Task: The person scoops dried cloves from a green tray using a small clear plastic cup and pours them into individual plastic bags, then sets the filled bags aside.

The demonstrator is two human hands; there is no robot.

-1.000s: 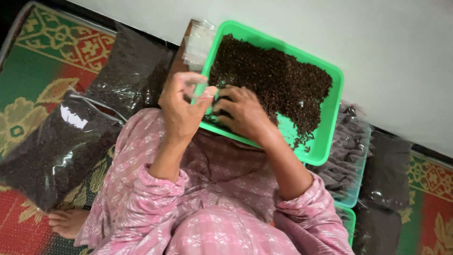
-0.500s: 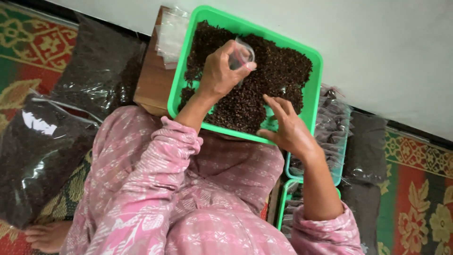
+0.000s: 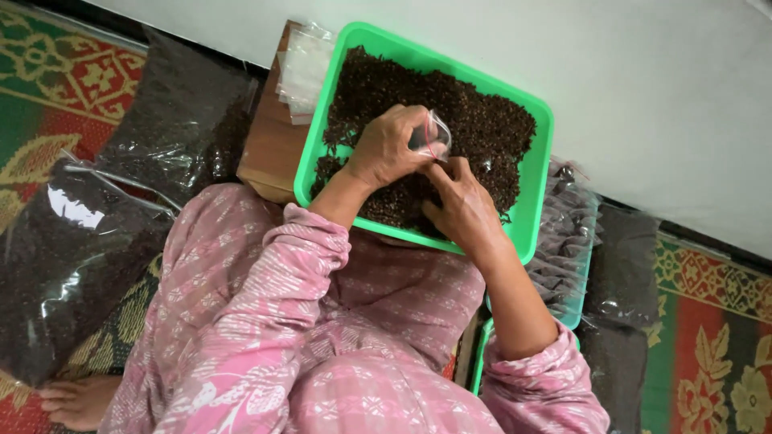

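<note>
Both hands have come together since half a second ago, when the right hand [image 3: 465, 207] sat apart at the tray's near edge. Now the left hand [image 3: 388, 149] pinches the small clear plastic zip bag [image 3: 432, 135] from the left, fingers closed on it, and the right fingertips meet it from below. So the bag sits up and between both, over the dark dried spice in the green plastic tray [image 3: 537, 210]. Can't tell which way the bag's mouth faces, or whether the right hand's grip actually holds anything, since the fingers hide it.
</note>
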